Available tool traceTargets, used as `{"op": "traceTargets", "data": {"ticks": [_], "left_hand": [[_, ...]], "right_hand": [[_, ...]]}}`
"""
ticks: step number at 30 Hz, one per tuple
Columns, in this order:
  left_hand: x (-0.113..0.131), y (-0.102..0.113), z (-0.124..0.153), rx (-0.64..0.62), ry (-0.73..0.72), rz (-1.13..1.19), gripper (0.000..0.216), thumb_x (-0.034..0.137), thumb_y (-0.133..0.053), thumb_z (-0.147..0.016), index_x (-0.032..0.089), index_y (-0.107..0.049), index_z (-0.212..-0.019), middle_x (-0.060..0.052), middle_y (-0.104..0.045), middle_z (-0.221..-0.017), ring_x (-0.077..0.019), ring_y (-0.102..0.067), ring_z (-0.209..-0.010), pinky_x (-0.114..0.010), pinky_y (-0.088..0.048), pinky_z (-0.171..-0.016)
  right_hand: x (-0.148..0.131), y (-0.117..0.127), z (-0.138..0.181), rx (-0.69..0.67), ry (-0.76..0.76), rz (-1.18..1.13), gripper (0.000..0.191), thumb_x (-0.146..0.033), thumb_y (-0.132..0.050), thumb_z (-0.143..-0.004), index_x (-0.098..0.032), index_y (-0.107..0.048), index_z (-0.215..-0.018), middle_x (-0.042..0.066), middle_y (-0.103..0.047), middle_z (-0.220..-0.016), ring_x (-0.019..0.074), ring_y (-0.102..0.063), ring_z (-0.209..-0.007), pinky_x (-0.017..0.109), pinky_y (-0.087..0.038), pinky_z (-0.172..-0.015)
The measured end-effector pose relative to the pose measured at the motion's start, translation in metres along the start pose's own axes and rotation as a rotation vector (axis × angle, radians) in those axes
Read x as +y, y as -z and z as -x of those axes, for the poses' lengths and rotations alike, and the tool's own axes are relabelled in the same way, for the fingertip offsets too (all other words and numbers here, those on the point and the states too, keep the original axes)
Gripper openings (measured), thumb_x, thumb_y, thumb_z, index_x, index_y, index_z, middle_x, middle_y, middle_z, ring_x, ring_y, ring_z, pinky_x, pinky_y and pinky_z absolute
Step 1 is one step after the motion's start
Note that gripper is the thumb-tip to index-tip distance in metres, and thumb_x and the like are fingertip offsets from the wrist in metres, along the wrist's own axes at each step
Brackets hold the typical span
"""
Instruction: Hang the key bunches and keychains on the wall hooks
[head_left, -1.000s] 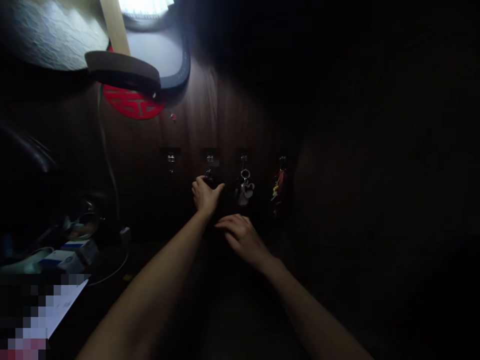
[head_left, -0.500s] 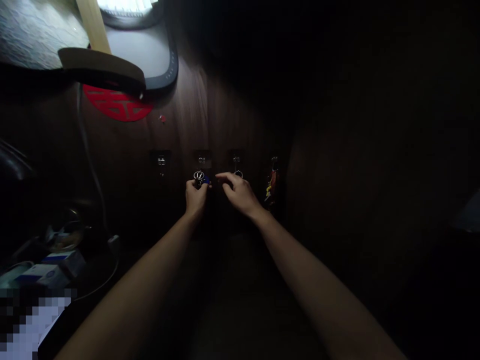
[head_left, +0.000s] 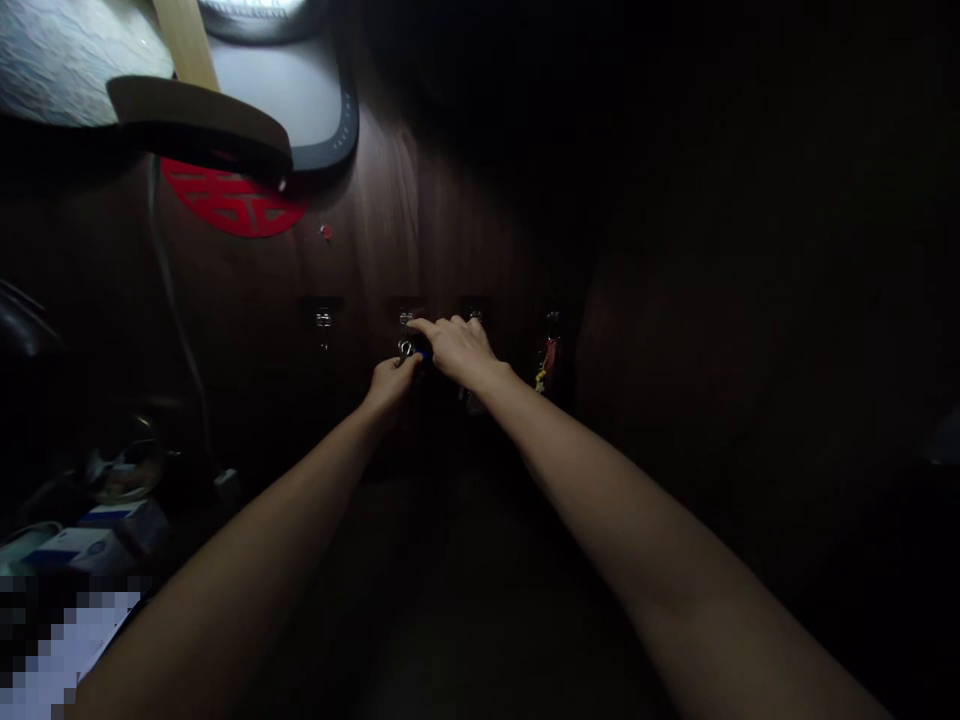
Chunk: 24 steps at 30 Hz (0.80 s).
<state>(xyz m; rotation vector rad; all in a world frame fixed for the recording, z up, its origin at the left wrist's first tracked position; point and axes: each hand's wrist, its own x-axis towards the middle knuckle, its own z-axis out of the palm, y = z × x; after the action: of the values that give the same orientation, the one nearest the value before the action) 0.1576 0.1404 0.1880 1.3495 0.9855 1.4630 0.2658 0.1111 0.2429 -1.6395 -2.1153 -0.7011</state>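
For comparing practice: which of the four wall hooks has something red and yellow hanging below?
The rightmost hook: a red-and-yellow bunch hangs there; no other hook shows those colours.

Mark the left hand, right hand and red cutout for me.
Left hand [head_left: 389, 385]: head view, back of the hand.
Right hand [head_left: 461, 352]: head view, back of the hand.
Red cutout [head_left: 227, 200]: head view, middle of its visible part.
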Motion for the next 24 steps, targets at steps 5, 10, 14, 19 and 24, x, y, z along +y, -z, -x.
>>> {"op": "traceTargets", "data": {"ticks": [5,10,14,19,24], "left_hand": [[0.034,0.001,-0.006,-0.004,-0.025,-0.001,0.013,0.028,-0.059,-0.064,0.015,-0.058,-0.063,0.005,-0.050,-0.047,-0.0078,-0.045,-0.042,-0.020,-0.034,-0.044],[0.025,0.025,0.011,-0.052,0.059,-0.100,0.016,0.032,-0.057,-0.063,0.017,-0.061,-0.064,0.004,-0.054,-0.051,-0.0096,-0.048,-0.045,-0.020,-0.037,-0.044],[-0.034,0.060,0.063,-0.107,0.207,-0.279,0.018,0.032,-0.062,-0.057,0.016,-0.059,-0.051,0.003,-0.049,-0.042,-0.0112,-0.045,-0.040,-0.022,-0.033,-0.041],[-0.099,0.104,0.118,-0.150,0.310,-0.557,0.020,0.038,-0.059,-0.059,0.018,-0.061,-0.056,0.000,-0.060,-0.052,-0.0189,-0.060,-0.056,-0.026,-0.042,-0.051],[-0.113,0.141,0.120,-0.200,0.218,-0.835,0.028,0.041,-0.055,-0.064,0.018,-0.064,-0.077,-0.007,-0.070,-0.082,-0.0255,-0.065,-0.081,-0.031,-0.048,-0.069]], "right_hand": [[-0.004,0.011,-0.005,-0.081,-0.030,-0.008,0.041,-0.018,-0.036,-0.090,-0.032,-0.045,-0.128,0.007,-0.064,-0.109,0.0272,-0.053,-0.103,0.047,-0.034,-0.088],[-0.005,0.014,-0.004,-0.149,-0.065,-0.048,0.050,-0.013,-0.040,-0.087,-0.034,-0.040,-0.132,0.006,-0.062,-0.114,0.0259,-0.052,-0.107,0.046,-0.032,-0.092],[-0.005,0.001,0.021,-0.089,-0.016,-0.083,0.061,-0.005,-0.037,-0.082,-0.027,-0.030,-0.139,0.010,-0.060,-0.116,0.0262,-0.050,-0.107,0.045,-0.032,-0.092],[-0.004,-0.026,0.084,0.026,0.026,-0.252,0.063,0.000,-0.035,-0.080,-0.023,-0.033,-0.138,0.007,-0.063,-0.109,0.0196,-0.052,-0.101,0.037,-0.033,-0.093],[0.012,-0.045,0.134,0.161,-0.015,-0.435,0.051,0.000,-0.039,-0.075,-0.023,-0.055,-0.118,0.005,-0.063,-0.109,0.0190,-0.051,-0.103,0.036,-0.036,-0.092]]}}
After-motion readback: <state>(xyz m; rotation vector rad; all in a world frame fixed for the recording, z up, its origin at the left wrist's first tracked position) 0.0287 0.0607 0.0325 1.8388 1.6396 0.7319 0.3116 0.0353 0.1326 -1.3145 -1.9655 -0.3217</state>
